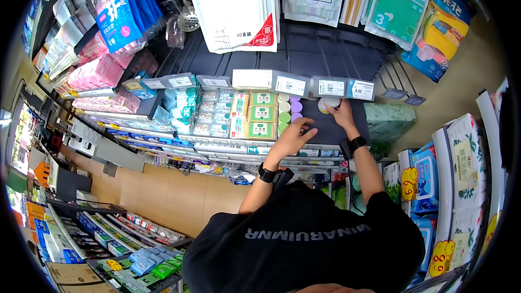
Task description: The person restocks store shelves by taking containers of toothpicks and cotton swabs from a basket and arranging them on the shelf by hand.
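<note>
My right hand (pixel 341 115) is closed on a round white-topped container (pixel 328 103) at the back of a dark shelf (pixel 319 125), just under the price tags. To its left, my left hand (pixel 293 138) hovers over the shelf's front part, its fingers apart and slightly curled, holding nothing. Beside that hand stand columns of round containers with purple lids (pixel 296 107), white lids (pixel 284 107) and green lids. Green and yellow boxes (pixel 261 114) lie in a stack farther left.
Price tags (pixel 289 85) line the shelf edge above my hands. Bagged goods (pixel 239 11) hang overhead. Pink packs (pixel 96 75) fill the left shelf. Blue wipes packs (pixel 423 179) stand at the right. A green box (pixel 389 122) sits beyond the shelf's right end.
</note>
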{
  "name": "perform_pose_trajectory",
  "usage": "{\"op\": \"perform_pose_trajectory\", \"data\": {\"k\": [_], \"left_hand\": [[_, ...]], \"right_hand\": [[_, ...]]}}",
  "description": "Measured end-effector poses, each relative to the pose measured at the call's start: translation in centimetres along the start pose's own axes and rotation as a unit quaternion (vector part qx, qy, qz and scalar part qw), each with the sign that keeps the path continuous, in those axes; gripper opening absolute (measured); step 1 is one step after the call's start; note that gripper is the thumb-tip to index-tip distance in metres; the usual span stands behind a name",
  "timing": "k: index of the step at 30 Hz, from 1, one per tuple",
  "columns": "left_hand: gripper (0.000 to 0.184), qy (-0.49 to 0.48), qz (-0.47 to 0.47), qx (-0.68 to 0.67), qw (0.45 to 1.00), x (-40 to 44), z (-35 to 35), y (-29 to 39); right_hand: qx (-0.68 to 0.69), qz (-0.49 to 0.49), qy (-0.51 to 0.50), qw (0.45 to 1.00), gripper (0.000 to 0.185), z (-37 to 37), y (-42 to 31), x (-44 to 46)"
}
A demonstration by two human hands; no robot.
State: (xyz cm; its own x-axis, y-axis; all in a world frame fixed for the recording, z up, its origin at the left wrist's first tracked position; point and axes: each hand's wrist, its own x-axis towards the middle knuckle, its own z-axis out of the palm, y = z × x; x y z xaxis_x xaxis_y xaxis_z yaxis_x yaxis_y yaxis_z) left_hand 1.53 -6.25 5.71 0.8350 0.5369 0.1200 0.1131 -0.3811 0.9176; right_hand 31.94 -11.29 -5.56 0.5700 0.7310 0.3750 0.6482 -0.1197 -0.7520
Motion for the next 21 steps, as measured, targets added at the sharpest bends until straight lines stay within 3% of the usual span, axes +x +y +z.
{"op": "perform_pose_trajectory", "data": {"k": [1, 4, 7, 11, 13, 17, 21], "left_hand": [[0.046, 0.014, 0.012, 0.0, 1.0, 0.1, -0.2, -0.4], [0.044, 0.022, -0.006, -0.022, 1.0, 0.3, -0.9, -1.1], [0.043, 0.032, -0.016, -0.029, 0.999, 0.5, -1.2, -1.3], [0.04, 0.037, -0.022, -0.032, 0.999, 0.6, -1.8, -1.1], [0.039, 0.04, -0.022, -0.037, 0.998, 0.4, -2.2, -0.9], [0.038, 0.042, -0.047, -0.074, 0.995, 0.1, -2.7, -0.4], [0.037, 0.032, -0.062, -0.081, 0.994, -0.5, -2.9, 0.4]], "right_hand": [[0.001, 0.002, -0.001, 1.0, 0.074, -0.1, 0.5, 0.8], [-0.104, 0.0, -0.035, 0.994, 0.046, -0.1, 1.2, 2.1], [-0.117, 0.059, -0.092, 0.987, 0.049, 0.4, 3.4, 3.6], [-0.159, 0.033, -0.069, 0.984, 0.05, 1.0, 5.8, 4.6], [-0.185, 0.086, -0.106, 0.973, 0.055, 0.7, 4.8, 4.7], [-0.266, 0.046, -0.11, 0.956, 0.058, 0.8, 4.4, 5.1], [-0.255, 0.022, -0.11, 0.96, 0.058, 1.7, 7.5, 6.0]]}}
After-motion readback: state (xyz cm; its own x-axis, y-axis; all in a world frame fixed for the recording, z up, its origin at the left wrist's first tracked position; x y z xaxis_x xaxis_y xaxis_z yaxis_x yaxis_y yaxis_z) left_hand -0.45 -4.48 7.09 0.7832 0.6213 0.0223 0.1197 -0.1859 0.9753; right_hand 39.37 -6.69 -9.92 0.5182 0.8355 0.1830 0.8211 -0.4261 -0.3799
